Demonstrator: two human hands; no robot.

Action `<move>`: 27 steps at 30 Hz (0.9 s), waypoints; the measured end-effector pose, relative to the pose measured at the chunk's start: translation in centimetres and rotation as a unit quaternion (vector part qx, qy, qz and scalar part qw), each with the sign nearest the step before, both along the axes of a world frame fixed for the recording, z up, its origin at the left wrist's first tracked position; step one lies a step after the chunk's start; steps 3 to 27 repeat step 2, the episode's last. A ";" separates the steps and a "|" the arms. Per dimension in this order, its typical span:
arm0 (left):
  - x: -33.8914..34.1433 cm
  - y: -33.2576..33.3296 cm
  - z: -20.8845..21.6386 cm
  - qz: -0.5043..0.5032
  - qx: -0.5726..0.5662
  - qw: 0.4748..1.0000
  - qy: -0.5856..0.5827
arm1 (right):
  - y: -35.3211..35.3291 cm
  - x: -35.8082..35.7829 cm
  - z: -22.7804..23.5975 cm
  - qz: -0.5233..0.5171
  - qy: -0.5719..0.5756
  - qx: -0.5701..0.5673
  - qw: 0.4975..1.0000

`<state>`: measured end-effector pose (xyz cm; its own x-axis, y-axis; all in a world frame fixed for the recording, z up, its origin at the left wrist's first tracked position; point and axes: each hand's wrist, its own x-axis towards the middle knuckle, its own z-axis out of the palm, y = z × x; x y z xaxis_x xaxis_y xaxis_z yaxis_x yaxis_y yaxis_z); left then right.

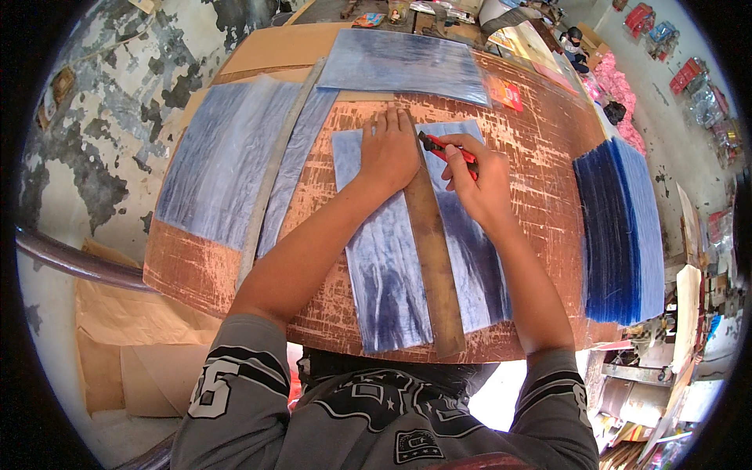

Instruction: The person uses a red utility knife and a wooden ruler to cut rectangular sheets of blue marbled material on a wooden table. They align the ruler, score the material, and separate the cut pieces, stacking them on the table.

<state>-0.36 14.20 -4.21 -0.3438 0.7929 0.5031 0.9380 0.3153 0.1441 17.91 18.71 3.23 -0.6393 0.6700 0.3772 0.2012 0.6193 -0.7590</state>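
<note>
My left hand point(389, 150) lies flat with fingers stretched, pressing on the far end of a worn brown straightedge strip point(432, 249) and the sheet beside it. Under the strip is a stack of bluish see-through plastic sheets point(384, 270), showing on both sides of it. My right hand point(484, 182) grips a red and black cutter knife point(450, 152), its black head close to the strip's right edge near the far end of the sheets. Whether the blade touches the plastic is too small to tell.
More plastic sheets point(223, 157) lie at the left under a long grey metal strip point(283, 160). Another sheet pile point(403, 63) lies at the far side. A tall blue stack point(619, 235) stands at the right edge of the scratched brown table point(540, 172). A small orange packet point(507, 95) lies beyond.
</note>
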 end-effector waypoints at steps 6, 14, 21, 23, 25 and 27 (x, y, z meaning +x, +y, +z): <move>0.1 0.0 0.2 0.001 -0.013 1.000 -0.003 | 0.2 0.3 -0.1 -0.010 -0.006 0.011 1.000; 0.1 0.0 0.2 0.001 -0.013 1.000 -0.003 | 0.2 0.3 -0.1 -0.010 -0.006 0.011 1.000; 0.1 0.0 0.2 0.001 -0.013 1.000 -0.003 | 0.2 0.3 -0.1 -0.010 -0.006 0.011 1.000; 0.1 0.0 0.2 0.001 -0.013 1.000 -0.003 | 0.2 0.3 -0.1 -0.010 -0.006 0.011 1.000; 0.1 0.0 0.2 0.001 -0.013 1.000 -0.003 | 0.2 0.3 -0.1 -0.010 -0.006 0.011 1.000; 0.1 0.0 0.2 0.001 -0.013 1.000 -0.003 | 0.2 0.3 -0.1 -0.010 -0.006 0.011 1.000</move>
